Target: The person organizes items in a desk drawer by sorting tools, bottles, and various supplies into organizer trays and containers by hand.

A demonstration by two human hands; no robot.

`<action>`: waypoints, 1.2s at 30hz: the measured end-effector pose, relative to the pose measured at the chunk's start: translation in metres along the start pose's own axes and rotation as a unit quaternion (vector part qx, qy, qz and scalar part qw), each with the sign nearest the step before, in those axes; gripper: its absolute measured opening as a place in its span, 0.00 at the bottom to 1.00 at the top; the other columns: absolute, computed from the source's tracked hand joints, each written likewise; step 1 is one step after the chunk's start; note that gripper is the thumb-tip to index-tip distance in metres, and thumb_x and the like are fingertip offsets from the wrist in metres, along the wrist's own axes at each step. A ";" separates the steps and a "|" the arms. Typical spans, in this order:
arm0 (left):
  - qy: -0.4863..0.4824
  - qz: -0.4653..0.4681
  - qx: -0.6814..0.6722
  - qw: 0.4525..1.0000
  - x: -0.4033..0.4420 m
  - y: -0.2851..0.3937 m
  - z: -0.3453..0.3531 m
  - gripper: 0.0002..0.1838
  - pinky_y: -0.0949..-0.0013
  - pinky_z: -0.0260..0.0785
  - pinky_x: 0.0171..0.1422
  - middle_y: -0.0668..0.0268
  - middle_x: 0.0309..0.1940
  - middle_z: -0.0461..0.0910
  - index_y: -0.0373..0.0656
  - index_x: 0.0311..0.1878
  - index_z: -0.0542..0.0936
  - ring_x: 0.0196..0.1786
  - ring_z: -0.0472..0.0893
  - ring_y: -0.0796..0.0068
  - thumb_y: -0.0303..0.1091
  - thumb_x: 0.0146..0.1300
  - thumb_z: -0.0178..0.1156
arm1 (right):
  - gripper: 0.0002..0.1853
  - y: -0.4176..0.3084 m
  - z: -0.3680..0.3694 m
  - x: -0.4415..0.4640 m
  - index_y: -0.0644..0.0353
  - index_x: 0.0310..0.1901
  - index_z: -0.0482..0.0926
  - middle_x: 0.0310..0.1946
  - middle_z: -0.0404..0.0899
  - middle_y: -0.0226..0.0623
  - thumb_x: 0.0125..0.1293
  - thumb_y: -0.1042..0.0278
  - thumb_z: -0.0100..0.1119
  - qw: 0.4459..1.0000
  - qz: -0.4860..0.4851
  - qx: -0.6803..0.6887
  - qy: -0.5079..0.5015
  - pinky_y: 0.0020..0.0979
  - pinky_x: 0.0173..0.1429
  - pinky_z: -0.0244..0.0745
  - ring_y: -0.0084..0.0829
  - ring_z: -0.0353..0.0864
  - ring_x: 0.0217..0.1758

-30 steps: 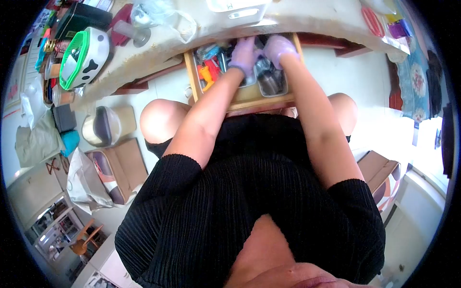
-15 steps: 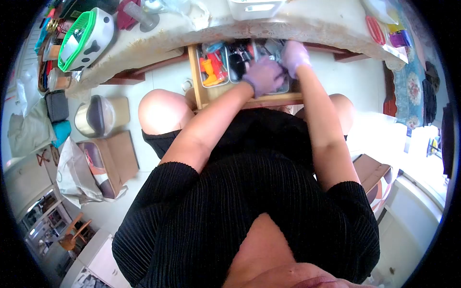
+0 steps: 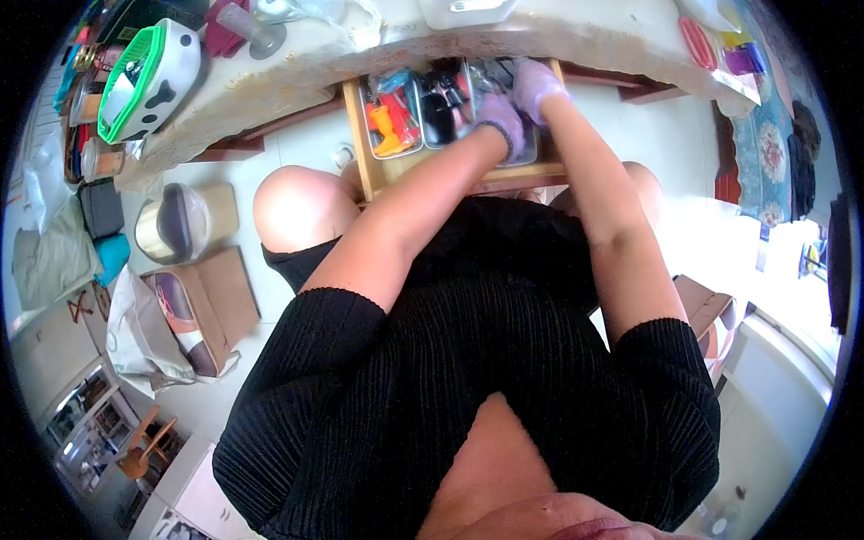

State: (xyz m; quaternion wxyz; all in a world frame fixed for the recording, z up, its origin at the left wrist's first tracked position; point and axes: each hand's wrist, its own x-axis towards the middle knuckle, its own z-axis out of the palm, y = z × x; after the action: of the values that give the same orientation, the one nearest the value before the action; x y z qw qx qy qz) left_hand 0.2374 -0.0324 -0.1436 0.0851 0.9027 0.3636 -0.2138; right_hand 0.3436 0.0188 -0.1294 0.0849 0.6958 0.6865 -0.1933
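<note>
Both hands wear light purple gloves and reach into a pulled-out wooden drawer. My left hand is over the right-hand clear bin, smeared by motion, so its fingers are hard to read. Beside it, at the bin's far right, my right hand points down with its fingers hidden. Grey or clear items under the hands are too blurred to name. In the middle bin lie black items. The left bin holds a yellow boot-shaped thing and red pieces.
A cloth-covered table overhangs the drawer. On it stand a green-rimmed white container, a clear cup and a white tray. A trash bin and a cardboard box are on the floor at left.
My left hand has moved up and slightly right, deeper into the right-hand bin. My right hand has shifted a little left, along with a slight shift of the whole view.
</note>
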 end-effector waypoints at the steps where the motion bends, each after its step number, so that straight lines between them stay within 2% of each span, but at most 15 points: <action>1: 0.008 0.003 -0.015 1.000 0.001 -0.003 0.000 0.27 0.59 0.66 0.63 0.55 0.59 0.78 0.41 0.53 0.83 0.63 0.74 0.57 0.53 0.62 0.52 | 0.17 -0.001 -0.003 -0.002 0.66 0.46 0.83 0.52 0.80 0.56 0.54 0.72 0.64 1.000 0.008 0.019 -0.022 0.42 0.59 0.76 0.49 0.80 0.57; 4: 0.040 0.028 -0.042 0.998 -0.005 -0.009 0.003 0.29 0.60 0.65 0.64 0.54 0.59 0.77 0.39 0.54 0.81 0.63 0.74 0.59 0.55 0.64 0.50 | 0.17 0.009 0.009 0.003 0.66 0.46 0.83 0.51 0.80 0.56 0.54 0.71 0.64 1.000 -0.002 0.016 0.007 0.42 0.59 0.76 0.50 0.80 0.57; 5: 0.160 0.042 -0.037 0.985 -0.005 -0.012 0.019 0.28 0.58 0.61 0.67 0.53 0.52 0.81 0.40 0.50 0.83 0.58 0.77 0.59 0.54 0.66 0.47 | 0.17 0.009 0.009 0.000 0.66 0.46 0.83 0.51 0.80 0.56 0.54 0.71 0.64 1.000 -0.001 0.020 0.006 0.42 0.59 0.76 0.50 0.80 0.57; 8: -0.004 0.080 -0.037 0.996 -0.015 -0.020 -0.003 0.27 0.56 0.55 0.71 0.53 0.44 0.84 0.40 0.44 0.85 0.52 0.81 0.59 0.54 0.67 0.46 | 0.17 0.009 0.006 -0.006 0.66 0.45 0.84 0.49 0.81 0.55 0.53 0.69 0.65 1.000 0.007 0.030 0.003 0.41 0.58 0.77 0.50 0.81 0.55; 9: -0.002 0.079 -0.043 0.996 -0.018 -0.020 -0.005 0.26 0.54 0.50 0.72 0.54 0.39 0.85 0.42 0.40 0.86 0.48 0.83 0.58 0.52 0.67 0.44 | 0.17 0.007 0.005 -0.003 0.65 0.45 0.84 0.48 0.82 0.55 0.53 0.69 0.65 0.999 0.015 0.029 -0.009 0.41 0.57 0.77 0.49 0.82 0.54; 14: 0.006 0.106 -0.089 0.990 -0.012 -0.028 0.001 0.24 0.50 0.54 0.70 0.55 0.45 0.84 0.47 0.51 0.82 0.49 0.83 0.57 0.51 0.67 0.44 | 0.15 0.014 0.006 0.007 0.65 0.42 0.85 0.46 0.83 0.54 0.52 0.70 0.64 0.999 -0.012 -0.031 0.024 0.40 0.55 0.79 0.49 0.83 0.51; 16: 0.028 0.121 -0.134 0.983 -0.012 -0.030 0.008 0.23 0.48 0.56 0.69 0.56 0.46 0.84 0.50 0.55 0.81 0.49 0.82 0.56 0.50 0.67 0.44 | 0.12 0.014 -0.004 0.011 0.65 0.39 0.86 0.45 0.83 0.56 0.53 0.71 0.62 0.998 0.002 -0.059 -0.028 0.39 0.54 0.79 0.48 0.84 0.51; 17: 0.035 0.127 -0.133 0.982 -0.012 -0.030 0.010 0.23 0.47 0.56 0.69 0.56 0.48 0.83 0.51 0.57 0.79 0.51 0.82 0.55 0.49 0.67 0.44 | 0.12 0.006 -0.010 0.006 0.65 0.37 0.87 0.43 0.83 0.56 0.52 0.71 0.61 0.993 0.080 0.078 0.025 0.38 0.54 0.79 0.48 0.84 0.51; 18: 0.041 0.132 -0.132 0.982 -0.013 -0.030 0.012 0.23 0.46 0.57 0.68 0.56 0.49 0.83 0.52 0.60 0.77 0.52 0.81 0.55 0.48 0.67 0.45 | 0.12 0.006 -0.004 0.009 0.65 0.37 0.87 0.43 0.83 0.56 0.52 0.71 0.61 0.993 0.079 0.079 0.026 0.38 0.54 0.79 0.48 0.84 0.51; 20: 0.024 0.117 -0.122 0.985 -0.007 -0.024 0.017 0.23 0.47 0.57 0.69 0.56 0.52 0.81 0.51 0.59 0.78 0.57 0.78 0.55 0.47 0.66 0.45 | 0.13 0.005 0.012 0.018 0.65 0.40 0.87 0.45 0.83 0.55 0.54 0.71 0.60 0.996 -0.036 -0.078 -0.003 0.38 0.55 0.78 0.48 0.84 0.51; 21: 0.043 0.116 -0.091 0.988 -0.001 -0.020 0.026 0.23 0.46 0.56 0.69 0.56 0.52 0.81 0.51 0.59 0.78 0.58 0.77 0.56 0.47 0.66 0.46 | 0.15 0.000 0.016 0.015 0.65 0.43 0.86 0.47 0.82 0.54 0.54 0.71 0.61 0.995 0.041 0.078 0.053 0.40 0.55 0.79 0.48 0.83 0.52; 22: 0.062 0.115 -0.061 0.990 0.004 -0.018 0.033 0.23 0.46 0.56 0.70 0.56 0.53 0.81 0.51 0.59 0.78 0.60 0.76 0.56 0.47 0.65 0.46 | 0.15 -0.008 0.011 0.007 0.65 0.43 0.86 0.47 0.82 0.54 0.54 0.71 0.61 0.995 0.041 0.078 0.053 0.40 0.55 0.79 0.48 0.83 0.52; 24: 0.014 0.111 -0.062 0.992 0.001 -0.017 0.026 0.23 0.47 0.56 0.71 0.57 0.54 0.80 0.50 0.59 0.79 0.60 0.76 0.57 0.46 0.64 0.47 | 0.12 -0.019 0.003 -0.006 0.66 0.39 0.86 0.45 0.82 0.56 0.57 0.70 0.60 0.999 0.022 0.028 0.022 0.41 0.56 0.78 0.49 0.83 0.51; 30: 0.088 0.177 -0.185 0.963 -0.014 -0.026 0.029 0.26 0.51 0.63 0.66 0.53 0.56 0.78 0.49 0.65 0.72 0.60 0.76 0.54 0.41 0.63 0.49 | 0.13 0.000 0.013 0.029 0.64 0.41 0.86 0.46 0.83 0.54 0.55 0.67 0.62 0.999 -0.001 -0.046 -0.008 0.41 0.55 0.79 0.47 0.84 0.51; 36: 0.103 0.095 -0.158 0.977 -0.019 -0.013 0.021 0.28 0.50 0.70 0.58 0.53 0.54 0.74 0.48 0.66 0.71 0.58 0.75 0.53 0.41 0.61 0.54 | 0.16 0.002 -0.026 0.019 0.58 0.44 0.86 0.48 0.83 0.49 0.56 0.62 0.60 0.990 -0.045 -0.099 -0.094 0.42 0.54 0.79 0.45 0.84 0.51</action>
State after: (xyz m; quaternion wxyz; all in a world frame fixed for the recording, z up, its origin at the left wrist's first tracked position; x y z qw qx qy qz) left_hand 0.2096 -0.0416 -0.1544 0.2082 0.9255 0.3125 -0.0503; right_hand 0.3490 0.0464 -0.1130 0.2091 0.6311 0.7217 -0.1927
